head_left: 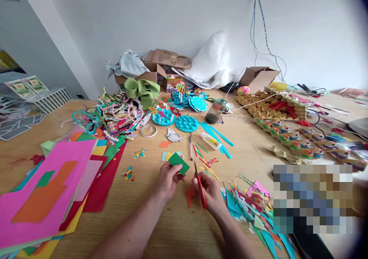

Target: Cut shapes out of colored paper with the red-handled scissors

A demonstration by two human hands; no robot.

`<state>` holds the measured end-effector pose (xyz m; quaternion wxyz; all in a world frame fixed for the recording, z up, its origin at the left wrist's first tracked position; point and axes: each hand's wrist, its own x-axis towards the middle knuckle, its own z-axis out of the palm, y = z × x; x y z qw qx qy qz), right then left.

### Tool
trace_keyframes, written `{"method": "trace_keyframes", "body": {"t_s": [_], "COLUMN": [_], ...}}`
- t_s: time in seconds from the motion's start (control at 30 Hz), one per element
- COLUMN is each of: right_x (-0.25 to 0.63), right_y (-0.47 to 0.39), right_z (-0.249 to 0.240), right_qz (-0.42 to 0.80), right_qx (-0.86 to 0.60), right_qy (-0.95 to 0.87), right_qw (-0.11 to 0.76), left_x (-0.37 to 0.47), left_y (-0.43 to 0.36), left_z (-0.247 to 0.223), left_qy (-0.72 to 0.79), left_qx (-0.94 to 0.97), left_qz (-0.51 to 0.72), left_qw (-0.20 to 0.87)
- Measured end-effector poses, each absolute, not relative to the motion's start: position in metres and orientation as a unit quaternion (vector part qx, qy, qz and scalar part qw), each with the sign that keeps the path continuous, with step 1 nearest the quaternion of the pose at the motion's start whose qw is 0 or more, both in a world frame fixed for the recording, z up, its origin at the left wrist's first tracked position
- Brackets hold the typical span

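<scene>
My left hand (pixel 170 178) pinches a small green paper rectangle (pixel 179 163) by its lower edge, above the wooden table. In my right hand (pixel 209 194) are red-handled scissors (pixel 202 192), blades pointing away from me and apart from the green paper. An orange paper piece (pixel 189 196) lies beside the right hand, partly hidden by it. Just beyond the hands are a pen (pixel 191 148), thin coloured paper strips (pixel 205 157), a white fish cutout (pixel 173 135) and an orange cutout (pixel 165 144). A white glue bottle (pixel 211 140) lies on blue strips (pixel 223 140).
Stacked coloured paper (pixel 77 174) covers the left side; paper scraps (pixel 258 209) lie at right. Blue scalloped discs (pixel 186 123), a glass jar (pixel 215 111) and a tape roll (pixel 148 130) stand farther back. Egg cartons (pixel 258 107) and painted pieces (pixel 293 136) occupy the right.
</scene>
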<state>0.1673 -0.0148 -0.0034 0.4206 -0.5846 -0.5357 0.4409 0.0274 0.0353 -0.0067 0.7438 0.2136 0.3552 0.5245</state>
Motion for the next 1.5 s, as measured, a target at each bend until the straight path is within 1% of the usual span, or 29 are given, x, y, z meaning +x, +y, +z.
{"method": "trace_keyframes", "body": {"t_s": [0.1,0.23,0.3,0.33,0.47,0.6,0.7,0.77,0.83,0.93,1.0,1.03,1.17,1.27,1.33,1.5], "right_x": [0.164,0.16,0.16,0.161,0.166,0.168,0.175,0.184,0.194,0.202,0.198,0.194,0.176,0.174,0.174,0.17], "right_y": [-0.018,-0.023,-0.024,-0.024,-0.024,-0.026,-0.027,-0.027,-0.025,-0.019,-0.014,-0.012,-0.01,-0.014,-0.016,-0.017], "right_z": [-0.001,0.004,0.007,0.009,0.02,0.028,0.027,0.029,0.035,0.049,0.055,0.055,0.037,0.021,0.015,0.011], "right_qz": [0.456,0.505,0.506,0.495,0.37,0.362,0.337,0.344,0.363,0.404,0.402,0.404,0.455,0.487,0.486,0.518], "right_qx": [-0.587,-0.575,-0.574,-0.581,-0.618,-0.568,-0.571,-0.582,-0.602,-0.622,-0.614,-0.605,-0.603,-0.597,-0.59,-0.556], "right_qy": [-0.551,-0.541,-0.545,-0.551,-0.614,-0.699,-0.726,-0.717,-0.681,-0.593,-0.57,-0.575,-0.555,-0.559,-0.581,-0.585], "right_qw": [0.379,0.35,0.343,0.338,0.322,0.241,0.184,0.169,0.202,0.313,0.37,0.375,0.348,0.307,0.279,0.283], "left_x": [0.028,0.03,0.03,0.029,0.024,0.021,0.021,0.021,0.023,0.026,0.027,0.027,0.025,0.025,0.027,0.029], "left_y": [0.035,0.032,0.031,0.031,0.036,0.042,0.043,0.043,0.042,0.039,0.037,0.036,0.037,0.037,0.035,0.033], "left_z": [-0.007,-0.008,-0.009,-0.008,-0.006,-0.005,-0.006,-0.006,-0.006,-0.007,-0.007,-0.007,-0.008,-0.008,-0.007,-0.005], "left_qy": [0.349,0.338,0.338,0.341,0.363,0.373,0.382,0.386,0.388,0.386,0.382,0.38,0.376,0.371,0.365,0.369], "left_qx": [0.186,0.179,0.178,0.176,0.167,0.172,0.169,0.166,0.165,0.175,0.18,0.183,0.192,0.192,0.196,0.194], "left_qz": [0.52,0.517,0.515,0.515,0.539,0.56,0.561,0.561,0.559,0.549,0.543,0.539,0.543,0.546,0.54,0.529], "left_qw": [0.757,0.766,0.768,0.767,0.742,0.72,0.714,0.714,0.714,0.721,0.726,0.729,0.726,0.726,0.732,0.739]}}
